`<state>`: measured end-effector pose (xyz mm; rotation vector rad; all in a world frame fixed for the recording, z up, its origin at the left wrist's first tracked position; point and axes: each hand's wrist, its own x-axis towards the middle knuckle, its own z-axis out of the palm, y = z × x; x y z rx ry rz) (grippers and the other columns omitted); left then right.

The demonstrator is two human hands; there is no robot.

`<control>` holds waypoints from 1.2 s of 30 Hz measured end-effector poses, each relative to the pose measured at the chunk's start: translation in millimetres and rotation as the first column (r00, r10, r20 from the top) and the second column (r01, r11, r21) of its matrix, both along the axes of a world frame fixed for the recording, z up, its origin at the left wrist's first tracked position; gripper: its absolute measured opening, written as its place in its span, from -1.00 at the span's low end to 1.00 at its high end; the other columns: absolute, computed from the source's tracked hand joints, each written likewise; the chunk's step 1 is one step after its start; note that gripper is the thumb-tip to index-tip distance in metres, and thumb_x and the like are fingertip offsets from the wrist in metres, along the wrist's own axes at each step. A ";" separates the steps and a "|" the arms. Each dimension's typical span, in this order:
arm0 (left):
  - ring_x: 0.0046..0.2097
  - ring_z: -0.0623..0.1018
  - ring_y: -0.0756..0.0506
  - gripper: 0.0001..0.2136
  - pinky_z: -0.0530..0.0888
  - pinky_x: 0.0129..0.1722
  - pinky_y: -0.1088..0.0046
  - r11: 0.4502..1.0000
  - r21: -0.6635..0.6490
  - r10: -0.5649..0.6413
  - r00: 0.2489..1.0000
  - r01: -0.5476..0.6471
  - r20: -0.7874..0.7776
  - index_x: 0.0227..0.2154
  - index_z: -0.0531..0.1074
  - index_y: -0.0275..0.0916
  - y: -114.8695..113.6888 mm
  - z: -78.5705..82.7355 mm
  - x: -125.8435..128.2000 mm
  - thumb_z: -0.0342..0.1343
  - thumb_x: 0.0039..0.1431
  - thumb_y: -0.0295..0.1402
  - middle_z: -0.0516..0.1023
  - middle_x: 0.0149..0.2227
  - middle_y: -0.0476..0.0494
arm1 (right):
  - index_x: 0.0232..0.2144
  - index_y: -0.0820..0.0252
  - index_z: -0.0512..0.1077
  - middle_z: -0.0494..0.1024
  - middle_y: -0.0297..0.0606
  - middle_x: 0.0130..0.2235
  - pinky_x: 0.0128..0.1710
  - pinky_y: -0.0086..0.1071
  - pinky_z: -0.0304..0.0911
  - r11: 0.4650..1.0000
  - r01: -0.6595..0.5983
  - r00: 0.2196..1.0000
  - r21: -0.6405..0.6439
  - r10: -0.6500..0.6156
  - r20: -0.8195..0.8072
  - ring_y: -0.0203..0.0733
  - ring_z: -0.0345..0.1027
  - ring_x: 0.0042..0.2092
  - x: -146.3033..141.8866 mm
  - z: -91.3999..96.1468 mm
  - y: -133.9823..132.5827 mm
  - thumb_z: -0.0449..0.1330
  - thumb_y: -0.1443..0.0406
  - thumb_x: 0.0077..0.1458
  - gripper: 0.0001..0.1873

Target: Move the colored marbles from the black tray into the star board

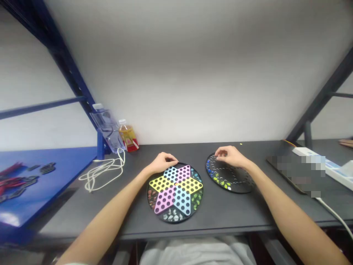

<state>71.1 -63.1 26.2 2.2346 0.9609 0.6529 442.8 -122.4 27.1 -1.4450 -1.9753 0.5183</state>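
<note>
A round Chinese checkers board [175, 189] with a pastel star lies on the dark table. Marbles of several colours fill pockets between the star's points. My left hand [162, 163] is closed at the board's far rim, thumb and fingertips together there; whether a marble is between them I cannot see. Right of it lies a round black game board [228, 176] with rows of hollows. Blue marbles [209, 166] and yellow-green marbles [221, 182] sit along its left and near edge. Over its far part, my right hand [231, 156] makes a pinch, with whatever it holds hidden.
A white cable [107, 167] lies coiled at left, below a clear bottle [110, 132] and a red-labelled bottle [128, 138]. At right are a dark flat device [295, 173] and a white power strip [325, 165]. Blue frame posts [68, 66] flank the table.
</note>
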 end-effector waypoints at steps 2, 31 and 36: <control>-0.24 0.57 -0.12 -0.72 0.47 -0.22 0.44 1.000 -0.004 0.003 1.000 -0.003 -0.001 -0.32 0.61 -0.24 0.4 -0.1 0.0 0.15 0.09 -0.14 0.64 -0.26 -0.14 | -0.38 0.17 0.58 0.58 -0.27 -0.39 -0.33 -0.35 0.25 0.998 -0.055 0.998 0.026 0.055 -0.027 -0.23 0.35 -0.41 -6.5 -2.9 -0.1 0.30 0.32 -0.14 -0.84; -0.26 0.57 -0.11 -0.69 0.47 -0.23 0.44 1.000 -0.027 -0.007 0.999 0.006 -0.048 -0.29 0.61 -0.27 3.2 3.9 -2.3 0.15 0.09 -0.13 0.64 -0.27 -0.15 | -0.42 0.23 0.37 0.36 -0.34 -0.55 -0.71 -0.54 -0.18 0.921 -0.143 0.561 -0.361 -0.225 -0.797 -0.42 0.06 -0.61 -35.0 -17.3 12.0 0.29 0.11 -0.03 -0.70; -0.24 0.57 -0.13 -0.66 0.46 -0.23 0.44 0.988 -0.146 -0.060 0.990 0.042 -0.127 -0.26 0.60 -0.28 8.6 19.1 -23.7 0.17 0.07 -0.10 0.64 -0.29 -0.14 | -0.51 0.21 0.40 0.25 -0.43 -0.62 -0.59 -0.47 -0.10 0.986 0.055 0.951 -0.157 -0.099 -0.293 -0.39 0.03 -0.58 -42.4 -13.9 0.8 0.26 0.05 -0.02 -0.66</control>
